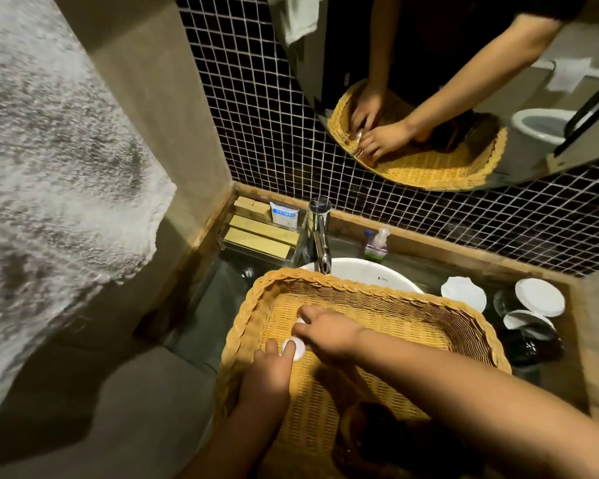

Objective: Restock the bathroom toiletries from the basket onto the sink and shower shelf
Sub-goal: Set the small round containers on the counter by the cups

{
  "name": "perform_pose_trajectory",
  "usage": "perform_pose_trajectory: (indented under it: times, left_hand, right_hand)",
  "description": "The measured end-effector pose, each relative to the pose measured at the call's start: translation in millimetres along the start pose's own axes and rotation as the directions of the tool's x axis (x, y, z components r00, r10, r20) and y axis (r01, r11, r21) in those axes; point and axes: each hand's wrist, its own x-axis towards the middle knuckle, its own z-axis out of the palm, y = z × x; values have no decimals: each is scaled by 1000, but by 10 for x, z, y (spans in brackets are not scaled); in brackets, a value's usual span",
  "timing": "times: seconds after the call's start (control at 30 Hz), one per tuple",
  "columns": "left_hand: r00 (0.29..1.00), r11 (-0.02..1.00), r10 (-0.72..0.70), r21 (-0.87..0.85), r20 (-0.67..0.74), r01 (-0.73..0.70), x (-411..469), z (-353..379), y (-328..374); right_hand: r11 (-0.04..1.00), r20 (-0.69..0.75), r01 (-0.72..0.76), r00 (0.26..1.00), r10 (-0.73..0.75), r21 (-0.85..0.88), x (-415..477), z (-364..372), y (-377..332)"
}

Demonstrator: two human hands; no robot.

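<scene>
A yellow wicker basket (429,305) sits over the white sink basin (360,271). Both my hands are inside it at its left end. My left hand (270,371) reaches in from below, its fingertips touching a small round white item (296,350). My right hand (325,331) comes in from the right with fingers curled around another small white item (300,321), mostly hidden under the fingers. A dark round object (370,426) lies at the basket's near end, in shadow.
A chrome tap (320,233) rises behind the basket. A clear tray (260,233) at the back left holds tan boxes and a white packet. A small pump bottle (377,243) stands by the tap. Cups with white paper lids (536,299) stand right. A towel (49,167) hangs left. A mirror (429,81) hangs above.
</scene>
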Motion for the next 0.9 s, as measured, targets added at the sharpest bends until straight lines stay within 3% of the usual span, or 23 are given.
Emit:
perform_pose_trajectory:
  times: [0.07, 0.27, 0.47, 0.7, 0.9]
  left_hand:
    - [999, 998, -40, -44, 6, 40, 63, 5, -2]
    - [994, 996, 92, 19, -59, -91, 230, 41, 165]
    - [974, 979, 202, -2, -104, -204, 448, 148, 439]
    - [891, 886, 452, 134, -40, -444, 716, 119, 797]
    - [850, 857, 515, 57, -108, -512, 794, 172, 835]
  right_hand:
    - [999, -23, -39, 999, 39, 3, -109, 54, 54]
    - [988, -51, -136, 989, 140, 75, -524, 178, 256]
    - [922, -19, -334, 939, 344, 197, -969, 258, 475]
    - [837, -5, -468, 872, 489, 282, -1347, 377, 617]
    - [828, -18, -503, 852, 523, 248, -1408, 340, 540]
